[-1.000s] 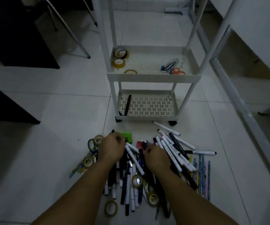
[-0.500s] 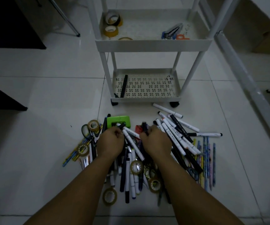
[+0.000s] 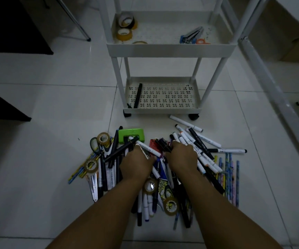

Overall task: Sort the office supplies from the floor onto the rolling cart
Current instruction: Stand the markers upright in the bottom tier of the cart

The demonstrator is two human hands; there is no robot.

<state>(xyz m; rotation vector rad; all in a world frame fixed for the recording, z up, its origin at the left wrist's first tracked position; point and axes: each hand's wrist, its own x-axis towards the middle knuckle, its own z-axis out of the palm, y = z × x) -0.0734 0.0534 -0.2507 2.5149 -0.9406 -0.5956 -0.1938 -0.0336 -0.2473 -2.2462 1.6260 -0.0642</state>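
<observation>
A heap of pens and markers (image 3: 204,151) lies on the tiled floor with a green hole punch (image 3: 131,134), tape rolls (image 3: 103,138) and coloured pencils (image 3: 230,177). My left hand (image 3: 136,167) is dug into the heap, fingers curled around a few black markers (image 3: 120,152). Close beside it, my right hand (image 3: 183,159) grips a bunch of dark pens (image 3: 163,144). The white rolling cart (image 3: 170,49) stands just beyond the heap. Its middle shelf holds tape rolls (image 3: 124,33), a blue stapler (image 3: 192,36) and orange scissors (image 3: 202,41). One black marker (image 3: 138,96) lies on the bottom shelf (image 3: 163,110).
Dark furniture (image 3: 10,27) stands at the far left, with another dark edge (image 3: 1,108) nearer. A white metal frame (image 3: 274,90) runs diagonally along the right. A thin chair leg (image 3: 76,24) touches the floor left of the cart.
Both hands have drawn a little back towards me and closed on pens in the heap. The black markers by my left hand now stick up at a slant. The view has tilted down.
</observation>
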